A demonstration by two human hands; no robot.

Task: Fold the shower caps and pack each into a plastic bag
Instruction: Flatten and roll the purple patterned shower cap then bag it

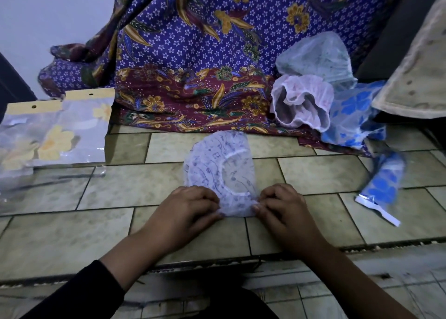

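Currently both hands work at the near edge of a white shower cap [218, 166] that lies flat on the tiled floor [313, 171], folded into a half-round shape with its elastic band curving through the middle. Cap print: small dark marks, too blurred to read.

Left hand [190, 206]: fingers curled, fingertips pressed together on the cap's near-left edge, pinching the film. Right hand [281, 204]: same posture, pinching the near-right edge. The two hands sit close, with a short stretch of cap between them. Left forearm ends in a dark sleeve [79, 292]; right forearm bare as far as visible.

Left of the cap, well apart: packed bags [58, 135] with yellow header strips, overlapping one another, yellow flower print showing through the clear plastic. Count uncertain, at least two.

Right of the cap, near the frame edge: a blue-flowered bundle in plastic [383, 181] with a white strip at its near end, lying tilted on the floor.

Far right, beyond the cap: a heap of loose caps, touching one another. One pinkish-white cap [301, 101] with its ruffled opening facing the camera, one pale greenish cap [313, 58] behind it, one blue-flowered cap [354, 118] beside it.

Behind everything, a purple and maroon batik cloth [193, 65] drapes down onto the floor.
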